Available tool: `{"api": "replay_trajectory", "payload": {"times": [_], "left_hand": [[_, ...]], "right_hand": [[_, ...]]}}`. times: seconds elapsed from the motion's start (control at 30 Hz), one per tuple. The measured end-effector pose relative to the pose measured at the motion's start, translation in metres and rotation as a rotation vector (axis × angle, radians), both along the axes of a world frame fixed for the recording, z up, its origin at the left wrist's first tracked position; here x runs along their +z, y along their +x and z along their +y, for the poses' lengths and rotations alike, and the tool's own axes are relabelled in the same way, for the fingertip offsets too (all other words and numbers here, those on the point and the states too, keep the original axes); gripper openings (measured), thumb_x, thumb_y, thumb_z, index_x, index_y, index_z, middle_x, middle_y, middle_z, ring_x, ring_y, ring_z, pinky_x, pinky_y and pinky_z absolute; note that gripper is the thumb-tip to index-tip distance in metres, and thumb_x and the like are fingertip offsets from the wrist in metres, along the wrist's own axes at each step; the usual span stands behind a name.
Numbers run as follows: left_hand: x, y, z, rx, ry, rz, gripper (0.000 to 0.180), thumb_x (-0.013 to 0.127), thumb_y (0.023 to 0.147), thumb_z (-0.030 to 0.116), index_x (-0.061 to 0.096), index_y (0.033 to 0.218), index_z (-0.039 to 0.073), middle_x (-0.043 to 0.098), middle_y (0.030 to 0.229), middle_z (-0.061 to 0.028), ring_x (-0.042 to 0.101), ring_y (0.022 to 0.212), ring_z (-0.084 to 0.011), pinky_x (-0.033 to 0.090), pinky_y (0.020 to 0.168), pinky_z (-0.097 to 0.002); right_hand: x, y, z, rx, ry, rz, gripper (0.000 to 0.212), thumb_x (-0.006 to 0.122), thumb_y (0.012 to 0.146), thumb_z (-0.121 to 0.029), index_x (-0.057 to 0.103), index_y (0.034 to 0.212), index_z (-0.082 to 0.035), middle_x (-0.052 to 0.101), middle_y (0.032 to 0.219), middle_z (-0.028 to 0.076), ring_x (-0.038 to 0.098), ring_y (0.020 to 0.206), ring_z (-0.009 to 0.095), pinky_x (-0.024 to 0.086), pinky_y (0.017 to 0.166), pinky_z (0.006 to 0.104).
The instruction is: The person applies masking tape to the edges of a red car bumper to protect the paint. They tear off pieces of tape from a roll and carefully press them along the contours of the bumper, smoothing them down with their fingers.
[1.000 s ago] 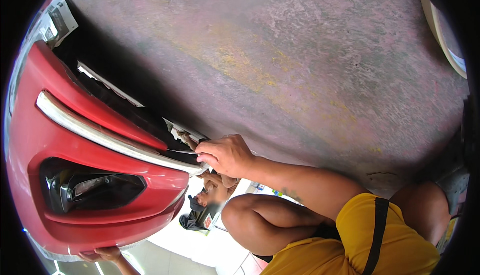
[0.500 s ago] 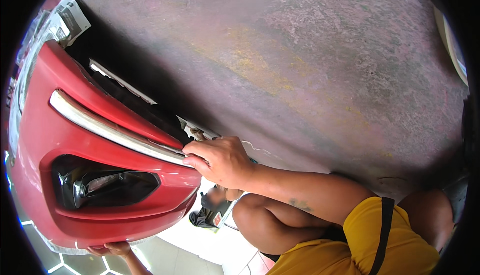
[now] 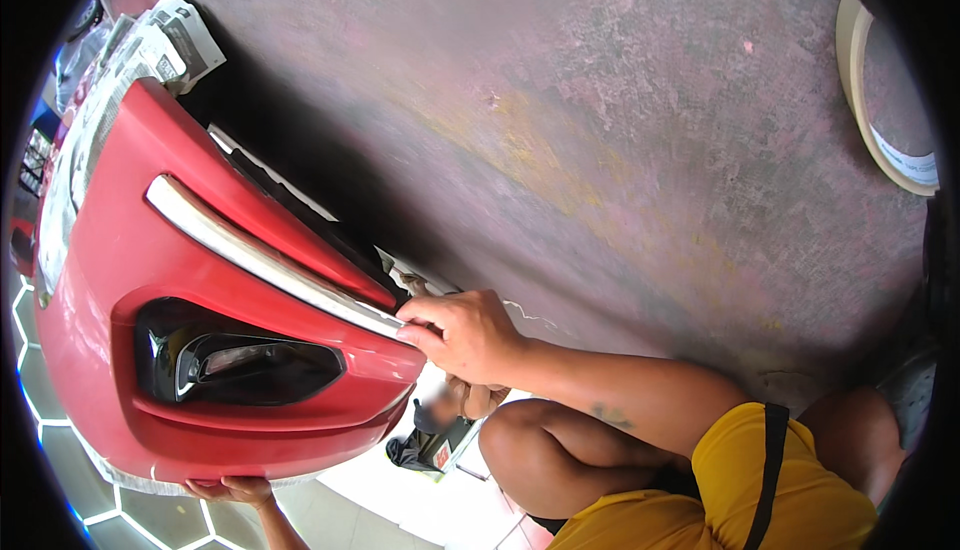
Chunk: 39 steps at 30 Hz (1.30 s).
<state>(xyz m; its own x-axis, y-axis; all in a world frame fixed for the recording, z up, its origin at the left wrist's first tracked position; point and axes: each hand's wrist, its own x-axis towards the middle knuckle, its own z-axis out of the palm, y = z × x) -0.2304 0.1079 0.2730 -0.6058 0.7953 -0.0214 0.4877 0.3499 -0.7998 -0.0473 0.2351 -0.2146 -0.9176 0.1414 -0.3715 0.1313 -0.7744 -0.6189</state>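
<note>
A red car bumper [image 3: 90,350] fills the left of the head view, with a black recessed opening [image 3: 240,355] in its face. A long white strip [image 3: 250,255] runs along a groove above that opening. My right hand [image 3: 465,335] comes in from the right, its thumb and fingers pinched on the strip's near right end. At the bumper's lower edge, my left hand [image 3: 235,490] grips the rim, its fingers partly hidden. Newspaper sheets [image 3: 185,35] and clear plastic cover the bumper's far left edge.
A roll of masking tape [image 3: 852,70] lies on the stained, purplish-grey floor [image 3: 620,130] at the right. My bent knee [image 3: 525,445] is close below my right forearm. Another person [image 3: 470,400] is in the background behind the bumper. Hexagonal lights [image 3: 120,500] show at the lower left.
The bumper and my right hand appear farther right and a little lower in the picture. More of the tape roll shows at the right. Both hands keep their hold.
</note>
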Motion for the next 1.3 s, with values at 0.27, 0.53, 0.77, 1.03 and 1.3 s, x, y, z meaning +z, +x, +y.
{"api": "replay_trajectory", "payload": {"times": [0.27,0.53,0.77,1.03,1.3], "left_hand": [[-0.005,-0.003,0.008,-0.002,0.037,-0.016,0.083,0.036,0.111,0.062,0.027,0.166,0.002,0.02,0.171,-0.0294,0.024,0.157,-0.0476,0.027,0.125,-0.0651],[0.011,-0.002,-0.001,-0.003,-0.046,0.052,0.083,0.034,0.11,0.064,0.028,0.166,0.003,0.021,0.17,-0.0316,0.026,0.156,-0.0488,0.027,0.123,-0.0659],[-0.003,-0.001,0.008,-0.007,0.015,0.02,0.083,0.033,0.111,0.065,0.03,0.166,0.003,0.022,0.17,-0.0312,0.028,0.155,-0.0491,0.026,0.124,-0.0649],[0.014,-0.005,-0.005,-0.003,-0.031,0.059,0.086,0.032,0.11,0.066,0.029,0.166,0.002,0.021,0.17,-0.031,0.027,0.155,-0.0485,0.024,0.124,-0.0644],[0.009,-0.004,-0.003,0.0,-0.015,0.044,0.087,0.031,0.11,0.066,0.027,0.166,0.0,0.019,0.171,-0.0312,0.025,0.156,-0.0484,0.023,0.125,-0.0651]], "right_hand": [[0.002,-0.06,0.048,-0.212,0.047,0.01,0.022,0.08,0.095,-0.023,0.071,0.108,-0.008,0.076,0.084,0.015,0.074,0.073,0.036,0.056,0.062,0.0434],[-0.005,-0.094,0.076,-0.122,0.103,0.07,0.022,0.075,0.097,-0.029,0.074,0.1,-0.008,0.074,0.079,0.016,0.073,0.073,0.038,0.056,0.065,0.0484],[-0.009,-0.075,0.073,0.019,0.064,0.123,0.022,0.074,0.097,-0.031,0.079,0.101,-0.01,0.075,0.082,0.016,0.074,0.074,0.038,0.056,0.067,0.0478],[-0.016,-0.061,0.062,0.077,0.04,0.118,0.023,0.075,0.096,-0.033,0.08,0.105,-0.012,0.078,0.089,0.016,0.077,0.081,0.036,0.059,0.072,0.0454],[-0.018,-0.056,0.066,0.049,0.028,0.073,0.022,0.077,0.096,-0.032,0.077,0.102,-0.01,0.079,0.091,0.016,0.077,0.082,0.036,0.06,0.073,0.0463]]}}
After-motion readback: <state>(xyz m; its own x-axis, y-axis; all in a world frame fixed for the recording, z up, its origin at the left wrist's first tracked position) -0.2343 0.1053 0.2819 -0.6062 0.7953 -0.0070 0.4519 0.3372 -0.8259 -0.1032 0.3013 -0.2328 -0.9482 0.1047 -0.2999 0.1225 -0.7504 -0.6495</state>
